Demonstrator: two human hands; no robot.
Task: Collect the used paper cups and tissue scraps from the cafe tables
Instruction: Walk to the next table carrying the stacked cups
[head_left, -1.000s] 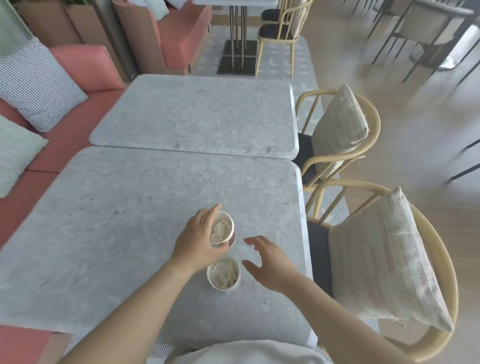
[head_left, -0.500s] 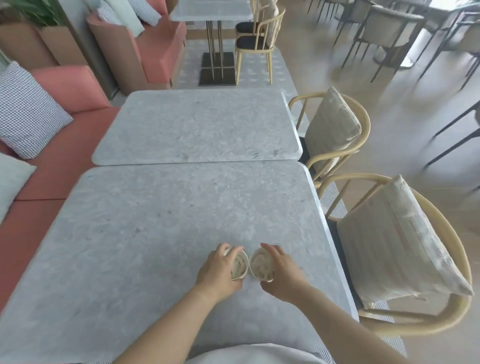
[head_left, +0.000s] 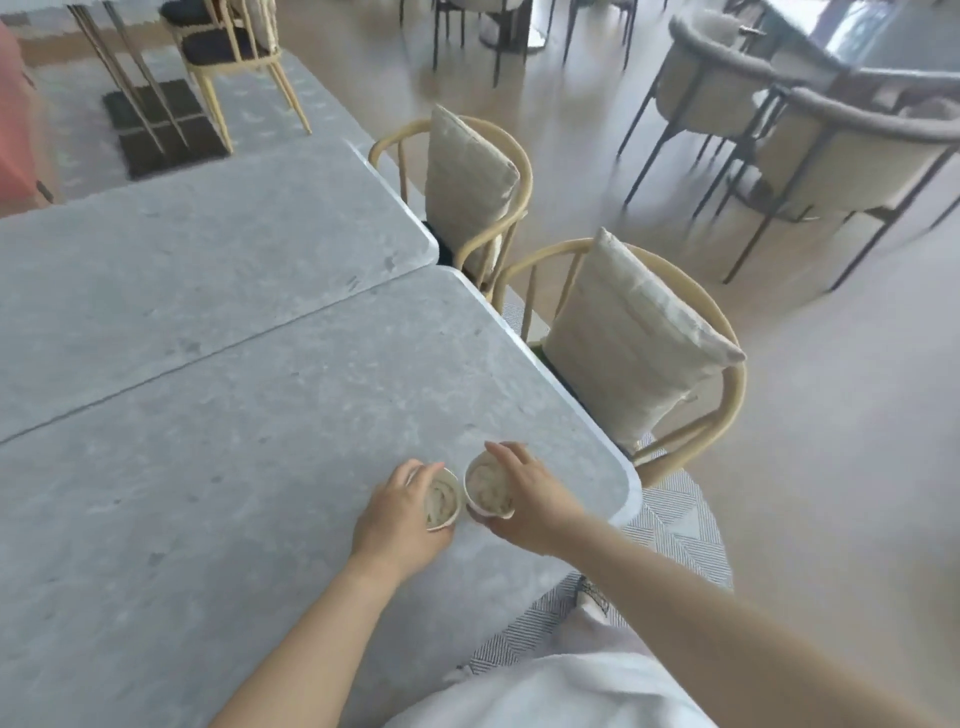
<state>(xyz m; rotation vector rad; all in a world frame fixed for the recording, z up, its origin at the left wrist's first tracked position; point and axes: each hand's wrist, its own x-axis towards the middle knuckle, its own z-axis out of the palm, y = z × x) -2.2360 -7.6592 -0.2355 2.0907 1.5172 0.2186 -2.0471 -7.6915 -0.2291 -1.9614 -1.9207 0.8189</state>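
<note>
Paper cups stuffed with crumpled tissue sit side by side near the grey counter (head_left: 218, 467) edge. Left hand (head_left: 402, 519) fingers wrap the left cup (head_left: 442, 501); right hand (head_left: 530, 501) fingers clasp the right cup (head_left: 485, 488).

Two white paper cups, tissue-stuffed, side by side: left cup (head_left: 442, 501) gripped in left hand (head_left: 400, 519); right cup (head_left: 487, 490) in right hand (head_left: 530, 501).

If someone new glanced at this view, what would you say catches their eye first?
Most likely the two hands near the grey table's right edge: the left hand grips one paper cup, the right hand grips another cup, both stuffed with crumpled tissue. Next, two cushioned wooden chairs along the table's right side.
</note>
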